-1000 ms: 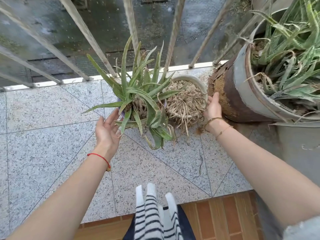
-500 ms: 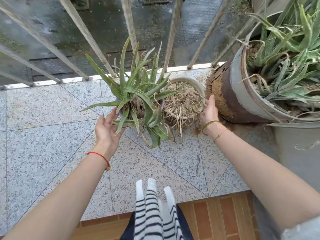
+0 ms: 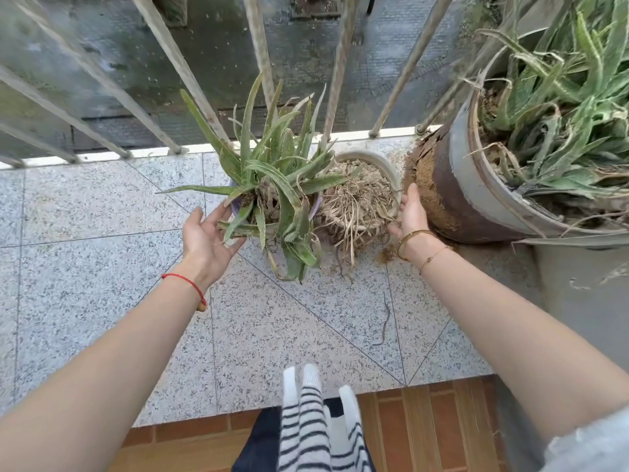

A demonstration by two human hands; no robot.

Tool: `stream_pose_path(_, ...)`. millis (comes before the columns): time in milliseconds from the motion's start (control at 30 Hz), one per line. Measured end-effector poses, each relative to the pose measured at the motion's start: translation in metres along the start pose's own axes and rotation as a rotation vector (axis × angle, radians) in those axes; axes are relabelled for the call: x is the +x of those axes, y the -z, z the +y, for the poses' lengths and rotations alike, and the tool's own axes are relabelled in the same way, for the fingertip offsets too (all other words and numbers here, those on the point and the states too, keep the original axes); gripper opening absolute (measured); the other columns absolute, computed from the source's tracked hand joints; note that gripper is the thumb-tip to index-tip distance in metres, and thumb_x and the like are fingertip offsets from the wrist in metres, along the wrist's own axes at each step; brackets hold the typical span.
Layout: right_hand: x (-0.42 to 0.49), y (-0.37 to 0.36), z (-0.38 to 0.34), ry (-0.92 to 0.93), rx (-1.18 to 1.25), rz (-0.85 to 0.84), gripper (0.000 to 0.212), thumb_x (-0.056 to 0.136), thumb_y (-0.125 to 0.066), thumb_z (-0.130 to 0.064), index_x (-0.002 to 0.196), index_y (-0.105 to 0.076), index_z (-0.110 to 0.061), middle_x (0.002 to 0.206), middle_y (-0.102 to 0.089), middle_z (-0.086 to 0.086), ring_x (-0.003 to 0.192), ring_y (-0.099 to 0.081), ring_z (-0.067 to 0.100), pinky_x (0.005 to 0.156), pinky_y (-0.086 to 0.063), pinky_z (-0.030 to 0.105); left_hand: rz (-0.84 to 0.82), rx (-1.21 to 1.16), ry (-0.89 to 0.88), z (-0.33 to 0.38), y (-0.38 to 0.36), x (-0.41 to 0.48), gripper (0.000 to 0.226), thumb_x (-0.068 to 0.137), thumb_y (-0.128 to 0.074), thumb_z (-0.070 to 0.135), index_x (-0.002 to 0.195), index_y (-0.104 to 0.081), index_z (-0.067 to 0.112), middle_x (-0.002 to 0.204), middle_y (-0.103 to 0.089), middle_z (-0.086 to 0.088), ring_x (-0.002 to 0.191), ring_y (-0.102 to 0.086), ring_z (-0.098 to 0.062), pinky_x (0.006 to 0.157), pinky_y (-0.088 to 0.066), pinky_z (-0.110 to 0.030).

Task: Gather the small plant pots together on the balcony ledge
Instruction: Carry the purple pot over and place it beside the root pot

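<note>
Granite ledge [image 3: 102, 206], railing [image 3: 177, 63] behind. The aloe pot [image 3: 272, 199] and the dry pot [image 3: 364, 195] stand touching beside the railing, left of the big rusted pot [image 3: 476, 192]. My left hand [image 3: 204, 238] is spread open, fingertips among the aloe leaves, gripping nothing. My right hand [image 3: 410, 212] lies open against the dry pot's right side.

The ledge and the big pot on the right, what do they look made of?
The ledge looks like polished granite tile: grey speckled grain, thin joints between slabs. The big pot seems to be rusted painted metal, though I cannot be sure: grey coating, brown bare patches, and a flaking, crumbling torn edge.
</note>
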State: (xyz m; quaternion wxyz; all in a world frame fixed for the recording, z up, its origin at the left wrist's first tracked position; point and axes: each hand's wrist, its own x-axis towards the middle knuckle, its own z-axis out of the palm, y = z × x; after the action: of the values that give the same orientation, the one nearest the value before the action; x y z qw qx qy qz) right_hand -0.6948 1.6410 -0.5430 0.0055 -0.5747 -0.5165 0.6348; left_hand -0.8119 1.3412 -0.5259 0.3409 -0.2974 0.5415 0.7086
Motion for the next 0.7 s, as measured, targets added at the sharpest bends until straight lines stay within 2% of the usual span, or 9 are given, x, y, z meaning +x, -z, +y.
stream_pose_path(67,-0.002,-0.001,0.001,0.014,-0.063,0.014,0.065,0.096,-0.021,-0.058,0.140,-0.044,-0.017,0.140,-0.050,0.007,0.129,-0.047,0.023,0.107,-0.036,0.040,-0.010,-0.018,0.000,0.000,-0.002,-0.001,0.062,0.101,-0.016,0.048,0.139,-0.052,0.016,0.138,-0.059,-0.001,0.121,-0.057,-0.021,0.109,-0.036,-0.049)
stream_pose_path(133,-0.006,-0.004,0.003,0.046,-0.146,0.053,0.066,0.094,-0.019,-0.059,0.140,-0.044,-0.018,0.126,-0.055,0.005,0.118,-0.049,0.021,0.105,-0.032,0.037,0.001,-0.018,-0.007,0.000,-0.004,-0.005,0.061,0.101,-0.017,0.049,0.137,-0.055,0.017,0.132,-0.063,-0.001,0.119,-0.058,-0.020,0.108,-0.038,-0.049)
stream_pose_path(200,-0.011,-0.006,0.005,0.095,-0.196,0.083,0.063,0.095,-0.020,-0.056,0.139,-0.045,-0.019,0.116,-0.051,0.000,0.110,-0.045,0.019,0.102,-0.032,0.036,0.035,-0.007,-0.021,0.000,-0.005,-0.009,0.060,0.101,-0.018,0.049,0.136,-0.055,0.018,0.137,-0.059,-0.001,0.121,-0.056,-0.019,0.107,-0.038,-0.048)
stream_pose_path(333,-0.028,-0.007,0.006,0.171,-0.256,0.100,0.057,0.096,-0.023,-0.049,0.139,-0.045,-0.018,0.127,-0.054,0.003,0.125,-0.046,0.022,0.113,-0.031,0.047,0.113,0.027,-0.050,0.003,-0.007,-0.022,0.055,0.101,-0.024,0.046,0.141,-0.050,0.019,0.149,-0.046,-0.001,0.133,-0.045,-0.021,0.110,-0.035,-0.047)
stream_pose_path(400,-0.036,-0.006,0.005,0.201,-0.284,0.089,0.057,0.097,-0.023,-0.047,0.139,-0.044,-0.015,0.132,-0.053,0.004,0.126,-0.046,0.022,0.111,-0.031,0.042,0.129,0.062,-0.075,0.004,-0.008,-0.030,0.054,0.101,-0.028,0.045,0.144,-0.046,0.018,0.153,-0.042,-0.002,0.139,-0.039,-0.022,0.112,-0.032,-0.049)
stream_pose_path(467,-0.046,-0.005,0.002,0.209,-0.320,0.088,0.057,0.096,-0.025,-0.047,0.138,-0.045,-0.013,0.120,-0.051,0.001,0.114,-0.046,0.018,0.102,-0.032,0.035,0.142,0.102,-0.099,0.005,-0.008,-0.042,0.052,0.101,-0.031,0.043,0.144,-0.045,0.017,0.152,-0.042,-0.003,0.139,-0.039,-0.022,0.113,-0.031,-0.049)
stream_pose_path(500,-0.052,-0.005,0.000,0.210,-0.327,0.090,0.057,0.095,-0.026,-0.047,0.137,-0.047,-0.014,0.119,-0.052,0.001,0.113,-0.046,0.017,0.101,-0.033,0.035,0.143,0.116,-0.105,0.006,-0.007,-0.049,0.052,0.101,-0.032,0.042,0.144,-0.045,0.017,0.152,-0.043,-0.004,0.138,-0.040,-0.022,0.113,-0.032,-0.049)
stream_pose_path(600,-0.073,-0.001,-0.010,0.207,-0.302,0.091,0.054,0.094,-0.031,-0.044,0.136,-0.048,-0.016,0.137,-0.052,0.005,0.127,-0.047,0.024,0.111,-0.033,0.043,0.141,0.140,-0.128,0.014,-0.003,-0.071,0.050,0.101,-0.035,0.038,0.145,-0.045,0.016,0.150,-0.046,-0.004,0.136,-0.042,-0.022,0.112,-0.033,-0.046)
stream_pose_path(700,-0.101,0.003,-0.026,0.162,-0.298,0.073,0.051,0.094,-0.033,-0.043,0.136,-0.048,-0.016,0.138,-0.053,0.005,0.127,-0.048,0.025,0.111,-0.034,0.044,0.151,0.158,-0.157,0.025,0.004,-0.096,0.048,0.102,-0.034,0.034,0.144,-0.045,0.016,0.150,-0.046,-0.003,0.136,-0.043,-0.020,0.112,-0.033,-0.045)
